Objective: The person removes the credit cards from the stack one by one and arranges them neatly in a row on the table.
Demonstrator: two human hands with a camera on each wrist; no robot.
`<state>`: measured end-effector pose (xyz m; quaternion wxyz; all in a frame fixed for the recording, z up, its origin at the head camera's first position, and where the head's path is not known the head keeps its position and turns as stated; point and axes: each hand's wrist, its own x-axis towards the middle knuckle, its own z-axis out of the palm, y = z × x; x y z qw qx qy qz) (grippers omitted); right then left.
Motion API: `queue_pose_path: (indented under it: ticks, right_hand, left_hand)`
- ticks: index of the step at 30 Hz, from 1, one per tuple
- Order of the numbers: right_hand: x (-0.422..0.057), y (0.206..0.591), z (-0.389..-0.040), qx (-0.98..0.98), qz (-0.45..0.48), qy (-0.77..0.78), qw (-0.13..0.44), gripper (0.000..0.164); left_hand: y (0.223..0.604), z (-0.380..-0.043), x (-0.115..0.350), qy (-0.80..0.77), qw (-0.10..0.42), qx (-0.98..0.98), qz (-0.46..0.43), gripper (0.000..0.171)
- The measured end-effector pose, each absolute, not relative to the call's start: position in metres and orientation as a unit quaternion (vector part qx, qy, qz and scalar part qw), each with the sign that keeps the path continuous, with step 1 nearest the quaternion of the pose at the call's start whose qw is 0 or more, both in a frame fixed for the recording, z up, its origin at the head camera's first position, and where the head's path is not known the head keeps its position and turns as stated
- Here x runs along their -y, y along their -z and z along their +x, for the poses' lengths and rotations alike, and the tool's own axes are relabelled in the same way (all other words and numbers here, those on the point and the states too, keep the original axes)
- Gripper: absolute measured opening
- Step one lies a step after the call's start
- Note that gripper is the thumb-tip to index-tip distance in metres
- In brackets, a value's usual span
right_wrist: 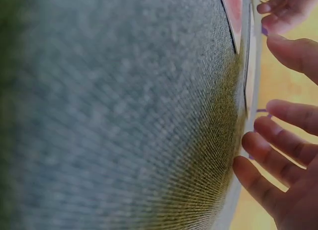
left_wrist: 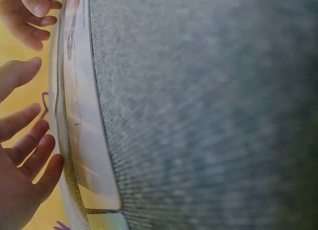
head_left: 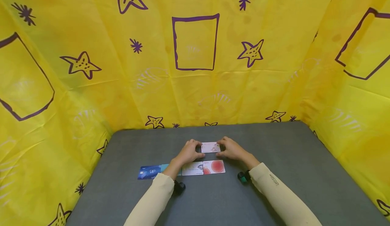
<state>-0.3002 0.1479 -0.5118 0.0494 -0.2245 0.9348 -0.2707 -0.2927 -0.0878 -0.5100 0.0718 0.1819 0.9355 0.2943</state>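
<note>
A pale pink card (head_left: 210, 147) lies flat on the grey table, beyond a row of cards. My left hand (head_left: 190, 151) is at its left end and my right hand (head_left: 230, 149) at its right end, fingertips at or very near the edges. In both wrist views the fingers are spread and loosely bent. The row runs from a blue VIP card (head_left: 148, 172) through a teal card (head_left: 165, 167), partly hidden by my left wrist, and a white card (head_left: 193, 168) to a card with red circles (head_left: 214, 167).
The grey tabletop (head_left: 274, 185) spreads around the cards. Yellow cloth (head_left: 195, 94) with purple drawings rises at the back and both sides. Dark wrist devices (head_left: 179, 187) sit under both forearms, close to the table.
</note>
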Motion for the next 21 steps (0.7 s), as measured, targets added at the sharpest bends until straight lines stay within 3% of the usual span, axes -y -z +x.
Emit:
queue_pose_path:
  ticks: [21]
  right_hand:
    - [-0.139,0.51,-0.321,-0.943,-0.233,0.227,0.076,0.053]
  left_hand:
    - [0.513,-0.308,0.073,-0.246,0.064,-0.952,0.171,0.059]
